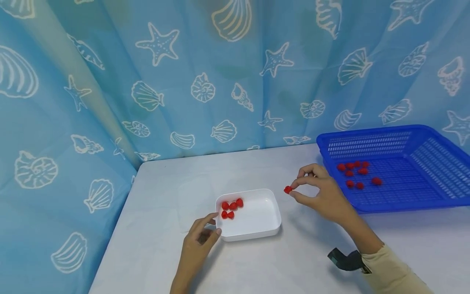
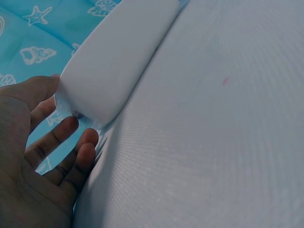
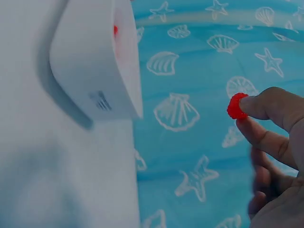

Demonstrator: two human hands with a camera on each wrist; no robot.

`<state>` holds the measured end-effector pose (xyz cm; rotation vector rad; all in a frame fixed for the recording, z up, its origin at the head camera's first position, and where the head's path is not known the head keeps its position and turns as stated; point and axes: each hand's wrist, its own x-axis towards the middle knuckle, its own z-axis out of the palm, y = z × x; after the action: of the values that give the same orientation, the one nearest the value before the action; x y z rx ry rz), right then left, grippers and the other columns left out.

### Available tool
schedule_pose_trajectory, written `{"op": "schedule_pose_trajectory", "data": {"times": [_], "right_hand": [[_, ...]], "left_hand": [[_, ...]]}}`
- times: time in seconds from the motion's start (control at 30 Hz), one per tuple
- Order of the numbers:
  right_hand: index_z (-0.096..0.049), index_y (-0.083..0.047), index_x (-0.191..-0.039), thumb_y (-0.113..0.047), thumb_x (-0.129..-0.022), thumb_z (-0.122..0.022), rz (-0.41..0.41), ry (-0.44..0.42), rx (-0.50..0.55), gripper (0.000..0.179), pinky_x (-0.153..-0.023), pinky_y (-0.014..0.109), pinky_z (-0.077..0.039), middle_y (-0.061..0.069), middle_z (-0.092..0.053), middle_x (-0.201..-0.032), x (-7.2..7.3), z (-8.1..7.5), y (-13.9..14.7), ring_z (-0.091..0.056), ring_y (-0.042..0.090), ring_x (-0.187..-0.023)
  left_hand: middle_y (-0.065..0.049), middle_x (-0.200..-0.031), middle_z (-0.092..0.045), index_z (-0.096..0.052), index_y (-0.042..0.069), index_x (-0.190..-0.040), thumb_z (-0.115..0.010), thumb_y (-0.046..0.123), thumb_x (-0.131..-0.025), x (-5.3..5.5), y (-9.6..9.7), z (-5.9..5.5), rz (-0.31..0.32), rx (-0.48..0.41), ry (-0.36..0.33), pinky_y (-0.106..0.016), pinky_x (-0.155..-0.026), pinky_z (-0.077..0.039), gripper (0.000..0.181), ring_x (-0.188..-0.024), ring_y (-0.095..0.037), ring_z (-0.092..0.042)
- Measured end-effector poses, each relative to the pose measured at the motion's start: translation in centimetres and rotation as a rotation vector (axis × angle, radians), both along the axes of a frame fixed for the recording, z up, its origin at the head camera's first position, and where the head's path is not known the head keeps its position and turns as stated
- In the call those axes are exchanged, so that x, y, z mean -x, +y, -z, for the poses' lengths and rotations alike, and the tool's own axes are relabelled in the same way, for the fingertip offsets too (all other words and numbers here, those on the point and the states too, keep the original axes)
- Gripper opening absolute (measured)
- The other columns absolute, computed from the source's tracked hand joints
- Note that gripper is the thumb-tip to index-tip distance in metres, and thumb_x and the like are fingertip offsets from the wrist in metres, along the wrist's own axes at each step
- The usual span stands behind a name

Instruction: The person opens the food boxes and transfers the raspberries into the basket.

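Between its thumb and index finger, my right hand pinches a red raspberry, held in the air just right of a white rectangular box. The bumpy surface of the raspberry shows clearly in the right wrist view. My left hand holds the left end of the box by its near corner, thumb and index finger on the walls; in the left wrist view the other fingers hang loosely bent. Several raspberries lie in the left part of the box.
A blue perforated plastic basket stands at the right, with several raspberries toward its left side. White cloth covers the table. A blue curtain with shells and starfish hangs behind and along the left.
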<state>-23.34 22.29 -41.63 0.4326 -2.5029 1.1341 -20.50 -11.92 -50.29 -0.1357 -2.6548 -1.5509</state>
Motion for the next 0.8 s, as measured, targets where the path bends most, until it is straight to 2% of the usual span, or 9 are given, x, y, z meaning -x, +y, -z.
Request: {"op": "schedule_pose_trajectory", "data": {"times": [0.17, 0.37, 0.5, 0.63, 0.8], "right_hand": [[-0.068, -0.024, -0.089, -0.016, -0.074, -0.077, 0.029, 0.002, -0.025, 0.019, -0.07, 0.024, -0.042, -0.01, -0.058, -0.102, -0.3, -1.0, 1.8, -0.052, 0.007, -0.092], [-0.068, -0.028, -0.086, -0.024, -0.076, -0.076, 0.086, -0.016, -0.021, 0.013, -0.053, 0.024, -0.036, -0.003, -0.047, -0.084, -0.7, -1.4, 4.0, -0.042, 0.01, -0.071], [-0.069, -0.028, -0.085, -0.026, -0.076, -0.075, 0.1, -0.043, -0.001, 0.011, -0.05, 0.023, -0.033, 0.004, -0.041, -0.075, -0.8, -1.4, 5.6, -0.038, 0.011, -0.068], [-0.069, -0.026, -0.083, -0.021, -0.074, -0.077, 0.119, -0.009, -0.015, 0.013, -0.048, 0.022, -0.032, 0.004, -0.042, -0.073, -0.8, -1.5, 7.5, -0.037, 0.009, -0.065], [-0.07, -0.023, -0.081, -0.024, -0.074, -0.078, 0.204, -0.019, -0.068, 0.011, -0.047, 0.022, -0.033, -0.001, -0.042, -0.074, -0.8, -2.1, 10.7, -0.038, 0.01, -0.066]], "left_hand": [[0.015, -0.105, -0.053, -0.054, 0.042, -0.121, -0.067, 0.033, -0.084, -0.1, -0.2, 0.1, -0.013, 0.003, -0.007, -0.024, -0.075, -0.05, 0.041, -0.079, -0.009, -0.057], [0.015, -0.105, -0.052, -0.054, 0.043, -0.122, -0.067, 0.034, -0.084, -0.1, -0.2, 0.1, -0.021, 0.012, -0.017, -0.023, -0.074, -0.05, 0.041, -0.079, -0.008, -0.058], [0.016, -0.105, -0.052, -0.053, 0.044, -0.122, -0.067, 0.036, -0.083, -0.1, -0.2, 0.3, -0.026, 0.025, -0.016, -0.023, -0.074, -0.05, 0.041, -0.078, -0.008, -0.058], [0.017, -0.105, -0.052, -0.053, 0.044, -0.121, -0.067, 0.036, -0.083, -0.1, -0.1, 0.4, -0.025, 0.024, -0.008, -0.023, -0.074, -0.05, 0.041, -0.078, -0.007, -0.058], [0.017, -0.105, -0.052, -0.053, 0.044, -0.122, -0.067, 0.035, -0.083, -0.1, 0.1, 0.2, -0.017, 0.03, 0.0, -0.023, -0.073, -0.051, 0.042, -0.078, -0.006, -0.058]]}}
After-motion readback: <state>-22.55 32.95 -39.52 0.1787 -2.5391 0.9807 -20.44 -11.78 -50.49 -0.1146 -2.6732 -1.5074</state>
